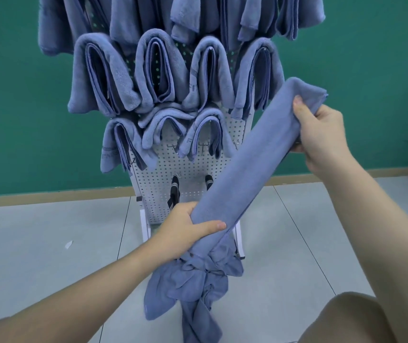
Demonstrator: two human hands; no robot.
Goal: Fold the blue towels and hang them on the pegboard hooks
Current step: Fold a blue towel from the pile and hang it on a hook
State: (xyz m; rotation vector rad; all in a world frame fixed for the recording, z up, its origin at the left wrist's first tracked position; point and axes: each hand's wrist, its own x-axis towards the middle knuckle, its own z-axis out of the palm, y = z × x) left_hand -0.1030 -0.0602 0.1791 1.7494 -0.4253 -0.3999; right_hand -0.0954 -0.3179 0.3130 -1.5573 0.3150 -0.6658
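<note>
We hold one towel [237, 169] stretched before the pegboard [170, 174]: left hand [185, 231] wrapped round its lower part, right hand [321, 134] pinching the top end. We should keep it taut and halve it evenly. Its tail bunches below; free hooks are hard to see.

Matt terry-cloth towel [245, 154], perforated metal pegboard [163, 179]

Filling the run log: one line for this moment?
left hand: grips towel low end | right hand: grips top end | pegboard: lower hooks free
</note>
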